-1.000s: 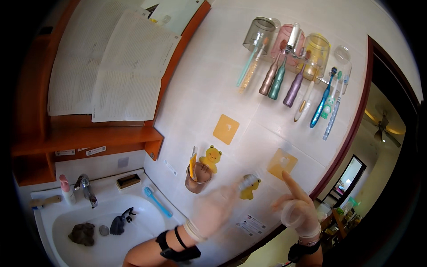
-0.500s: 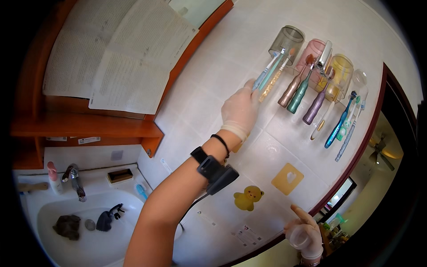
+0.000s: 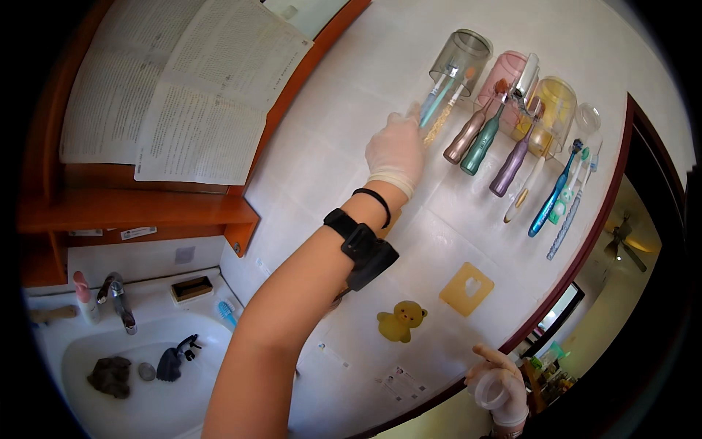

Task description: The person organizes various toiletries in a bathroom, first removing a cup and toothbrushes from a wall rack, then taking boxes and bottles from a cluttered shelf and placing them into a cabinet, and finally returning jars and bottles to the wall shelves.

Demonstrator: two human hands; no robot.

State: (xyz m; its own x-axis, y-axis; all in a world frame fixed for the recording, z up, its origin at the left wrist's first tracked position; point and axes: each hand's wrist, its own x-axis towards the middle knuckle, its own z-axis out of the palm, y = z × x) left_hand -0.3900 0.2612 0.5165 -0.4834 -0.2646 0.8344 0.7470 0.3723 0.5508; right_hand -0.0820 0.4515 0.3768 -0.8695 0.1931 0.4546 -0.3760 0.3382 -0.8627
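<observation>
My gloved left hand (image 3: 396,150) is up against the tiled wall, its fingers closed around the handles of toothbrushes. Among them are a blue-and-white toothbrush (image 3: 431,95), a teal one and a gold-flecked toothbrush (image 3: 439,123). Their heads reach up into a smoky grey tumbler (image 3: 461,55) that hangs mouth-down; the handles' lower ends are partly hidden by the hand. Low on the right, my gloved right hand (image 3: 504,384) grips a small clear plastic cup (image 3: 490,391), with the index finger stretched out.
Pink (image 3: 504,73) and yellow tumblers (image 3: 557,106) hang alongside, with several toothbrushes below them. A bear sticker (image 3: 402,322) and yellow patch (image 3: 466,289) are on the wall. Lower left, a sink (image 3: 80,351) holds dark cloth and a dark brush-like item. A wooden cabinet (image 3: 146,208) stands above; a doorway is at right.
My left hand has moved up with the toothbrushes, and their heads sit further inside the grey tumbler. The view has shifted slightly. My right hand still holds the clear cup.
</observation>
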